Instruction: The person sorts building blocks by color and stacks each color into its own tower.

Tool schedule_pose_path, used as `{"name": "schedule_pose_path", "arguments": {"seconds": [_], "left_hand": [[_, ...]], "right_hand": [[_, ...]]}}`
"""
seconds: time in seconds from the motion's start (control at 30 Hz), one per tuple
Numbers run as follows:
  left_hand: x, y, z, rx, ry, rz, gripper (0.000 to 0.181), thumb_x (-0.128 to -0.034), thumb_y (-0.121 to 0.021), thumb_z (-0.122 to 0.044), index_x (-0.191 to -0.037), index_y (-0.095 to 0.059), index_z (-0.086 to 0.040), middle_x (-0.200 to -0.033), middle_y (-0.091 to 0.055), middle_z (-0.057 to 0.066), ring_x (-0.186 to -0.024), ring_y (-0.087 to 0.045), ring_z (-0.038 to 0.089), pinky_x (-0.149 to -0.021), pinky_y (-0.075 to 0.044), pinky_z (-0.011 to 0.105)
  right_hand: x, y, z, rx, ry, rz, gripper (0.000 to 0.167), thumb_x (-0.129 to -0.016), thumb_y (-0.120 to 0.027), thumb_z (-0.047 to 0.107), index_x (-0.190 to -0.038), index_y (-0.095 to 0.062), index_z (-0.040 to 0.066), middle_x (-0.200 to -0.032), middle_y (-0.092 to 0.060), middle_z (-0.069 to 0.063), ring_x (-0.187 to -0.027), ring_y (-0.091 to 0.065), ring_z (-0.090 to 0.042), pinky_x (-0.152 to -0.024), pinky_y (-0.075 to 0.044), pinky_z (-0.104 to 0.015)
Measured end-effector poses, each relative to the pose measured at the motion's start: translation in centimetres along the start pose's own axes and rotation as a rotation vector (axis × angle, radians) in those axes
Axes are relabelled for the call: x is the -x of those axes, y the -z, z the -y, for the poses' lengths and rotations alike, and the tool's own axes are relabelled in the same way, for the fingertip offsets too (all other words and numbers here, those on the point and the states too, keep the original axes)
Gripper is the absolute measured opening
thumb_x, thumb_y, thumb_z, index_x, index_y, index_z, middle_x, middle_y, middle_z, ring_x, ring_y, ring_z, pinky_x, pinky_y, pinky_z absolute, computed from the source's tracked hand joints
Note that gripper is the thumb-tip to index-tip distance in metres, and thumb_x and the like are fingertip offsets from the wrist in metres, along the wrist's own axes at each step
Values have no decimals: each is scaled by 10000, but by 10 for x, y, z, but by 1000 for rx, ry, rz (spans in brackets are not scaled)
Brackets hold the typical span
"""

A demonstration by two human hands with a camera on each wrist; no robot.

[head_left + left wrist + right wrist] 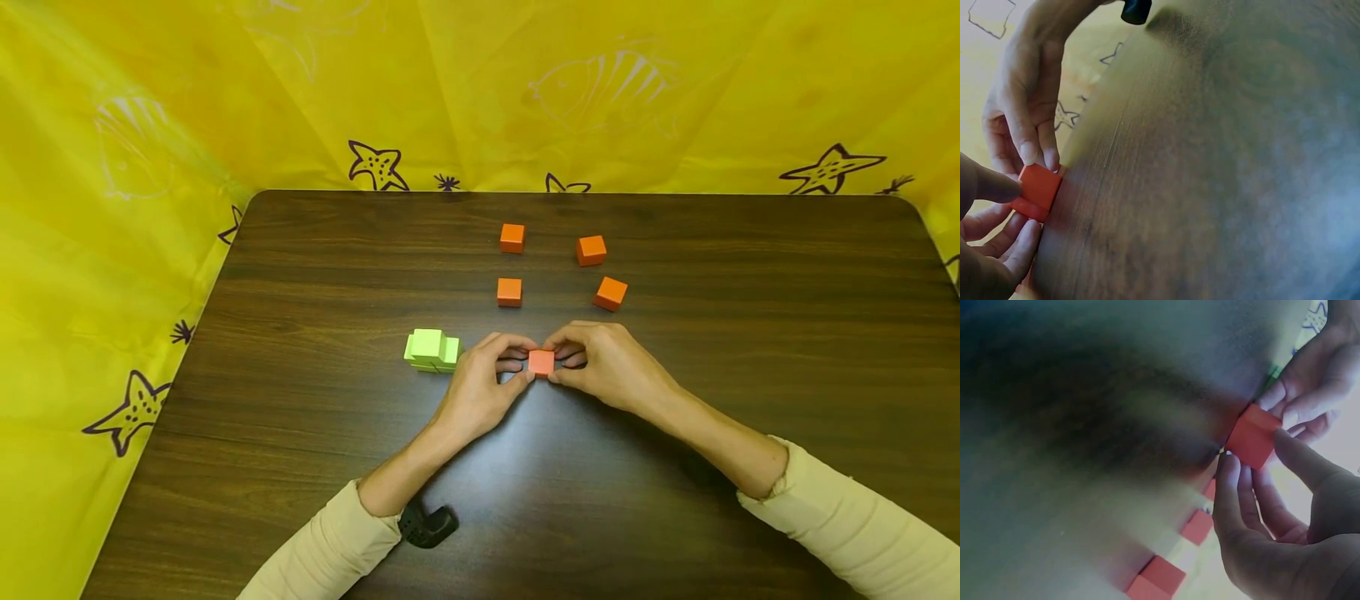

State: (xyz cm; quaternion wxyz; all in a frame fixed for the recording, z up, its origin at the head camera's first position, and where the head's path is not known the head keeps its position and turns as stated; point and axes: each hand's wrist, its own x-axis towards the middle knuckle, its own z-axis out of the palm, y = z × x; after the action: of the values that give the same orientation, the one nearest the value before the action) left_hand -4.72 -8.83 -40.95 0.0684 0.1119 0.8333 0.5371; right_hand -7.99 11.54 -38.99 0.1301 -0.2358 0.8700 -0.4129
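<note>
An orange-red cube [542, 362] stands between both hands near the middle of the table. My left hand [483, 379] grips it from the left, thumb at the near side and fingers curled toward the far side. From the right, my right hand [603, 362] pinches the same cube [1254, 436] between thumb and fingertips. The left wrist view shows the fingertips of both hands on the cube [1038, 190]. Just beyond the back of my left hand sits a cluster of light green blocks [429, 346], its right end close to the hand.
Several orange cubes [510, 292] stand apart on the far half of the dark wooden table [315, 433]. A black curved object [429, 527] is beside the left sleeve. Yellow cloth [465, 100] with sea-animal drawings hangs behind and left of the table.
</note>
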Motion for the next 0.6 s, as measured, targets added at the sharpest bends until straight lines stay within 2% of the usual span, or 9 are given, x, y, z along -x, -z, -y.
{"name": "schedule_pose_path", "arguments": {"seconds": [0.17, 0.33, 0.6], "left_hand": [[0, -1, 0, -5, -5, -3, 289, -862, -724, 50, -1137, -664, -16, -1122, -632, 84, -1013, -657, 175, -884, -547, 225], [1, -2, 0, -23, -11, -6, 287, -863, -722, 47, -1135, -665, -22, -1123, -633, 83, -1010, -654, 172, -885, -544, 220], [1, -2, -1, -23, -1, -9, 290, -862, -727, 41, -1138, -666, -26, -1128, -633, 80, -1017, -650, 169, -892, -540, 215]], "right_hand": [[2, 6, 0, -8, -14, 0, 313, -797, -836, 71, -1090, -726, 83, -1039, -716, -19, -917, -698, -167, -799, -588, -322], [4, 12, 0, -13, 2, -34, 365, -785, -845, 70, -1125, -712, 71, -1058, -714, -25, -929, -682, -179, -824, -582, -356], [3, 21, 0, 11, 32, -76, 393, -779, -851, 74, -1141, -697, 73, -1062, -709, -43, -912, -674, -178, -815, -578, -337]]}}
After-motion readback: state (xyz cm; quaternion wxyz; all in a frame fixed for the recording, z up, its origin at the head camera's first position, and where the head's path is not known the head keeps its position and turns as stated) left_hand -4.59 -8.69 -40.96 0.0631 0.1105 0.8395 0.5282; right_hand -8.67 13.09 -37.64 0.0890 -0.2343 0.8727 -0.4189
